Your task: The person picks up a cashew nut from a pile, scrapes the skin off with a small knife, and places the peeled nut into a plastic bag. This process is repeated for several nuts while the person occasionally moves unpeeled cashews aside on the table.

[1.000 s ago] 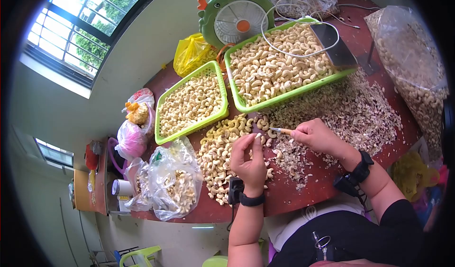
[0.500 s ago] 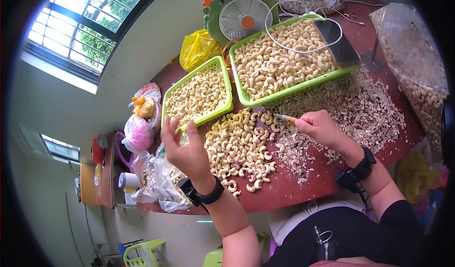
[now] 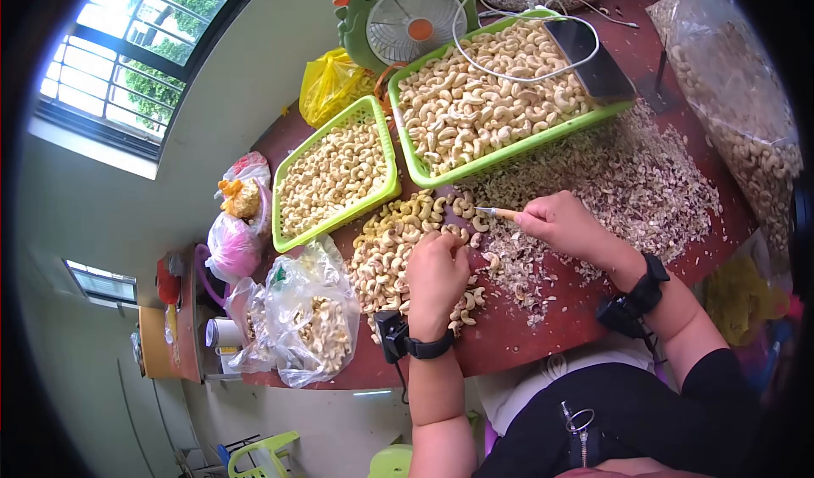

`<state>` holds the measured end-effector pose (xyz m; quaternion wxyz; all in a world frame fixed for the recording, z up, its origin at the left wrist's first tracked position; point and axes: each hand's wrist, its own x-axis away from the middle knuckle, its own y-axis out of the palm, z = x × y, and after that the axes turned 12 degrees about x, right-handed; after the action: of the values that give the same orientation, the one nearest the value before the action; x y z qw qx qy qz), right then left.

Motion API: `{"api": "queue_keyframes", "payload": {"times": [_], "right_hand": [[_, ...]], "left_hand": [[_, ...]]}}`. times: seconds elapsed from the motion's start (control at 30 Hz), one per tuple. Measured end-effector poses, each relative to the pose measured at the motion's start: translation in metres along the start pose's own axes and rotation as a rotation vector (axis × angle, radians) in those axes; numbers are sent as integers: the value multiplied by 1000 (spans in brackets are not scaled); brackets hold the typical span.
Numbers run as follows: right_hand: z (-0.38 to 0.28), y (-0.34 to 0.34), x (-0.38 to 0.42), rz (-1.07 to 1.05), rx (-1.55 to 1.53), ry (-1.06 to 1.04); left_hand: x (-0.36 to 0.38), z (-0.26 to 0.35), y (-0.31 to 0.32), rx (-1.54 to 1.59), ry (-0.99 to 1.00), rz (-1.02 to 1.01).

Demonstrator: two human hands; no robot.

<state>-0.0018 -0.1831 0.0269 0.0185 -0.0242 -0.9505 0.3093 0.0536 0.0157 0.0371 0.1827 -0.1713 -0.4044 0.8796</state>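
Observation:
My right hand (image 3: 558, 223) is closed round the wooden handle of a small knife (image 3: 502, 213), its metal blade pointing left over the edge of a loose cashew pile (image 3: 392, 257). Down on that same pile is my left hand (image 3: 438, 273), fingers bent and drawn together at the nuts. The fingertips are partly hidden, so whatever lies between them does not show. Beyond the pile stand a smaller green basket (image 3: 393, 157) and a larger green basket (image 3: 519, 150), both filled with cashews. Skin scraps (image 3: 632, 185) spread across the table on the right.
A phone (image 3: 591, 62) with a white cable rests on the larger basket. Behind are a green fan (image 3: 373, 37) and a yellow bag (image 3: 326, 88). Clear bags of nuts sit at the left (image 3: 314, 325) and right (image 3: 733, 79) of the red table (image 3: 509, 342).
My left hand has come down and to the right, from raised with fingers spread to bent onto the cashew pile. My right hand still holds the knife, nearly in place. The view has shifted slightly.

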Motion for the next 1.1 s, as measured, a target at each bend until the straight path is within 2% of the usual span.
{"api": "queue_keyframes", "payload": {"times": [0.17,0.23,0.27,0.4,0.47,0.5,0.6,0.63,0.7,0.87,1.1], "right_hand": [[3,2,-2,-6,28,-2],[2,2,-2,-12,31,9],[1,1,-1,-15,22,11],[1,2,-2,-42,20,42],[0,1,-1,-49,1,41],[-1,0,-1,-55,-18,44],[-1,2,0,-73,-44,22],[-3,2,0,-76,-43,18],[-7,2,4,-117,-119,48],[-8,5,6,-141,-146,21],[-10,6,7,-222,-178,21]], "left_hand": [[8,8,9,38,-17,-133],[10,14,13,121,94,-191],[10,12,17,9,182,-195],[9,12,17,-80,200,-216],[8,4,15,398,-33,-207],[6,-1,15,398,-33,-207],[1,-6,8,1056,-203,-53],[0,-7,6,1056,-203,-47],[0,-10,3,1381,-322,-55],[-1,-8,6,1569,-369,-88],[0,-5,6,1663,-223,-112]]}}
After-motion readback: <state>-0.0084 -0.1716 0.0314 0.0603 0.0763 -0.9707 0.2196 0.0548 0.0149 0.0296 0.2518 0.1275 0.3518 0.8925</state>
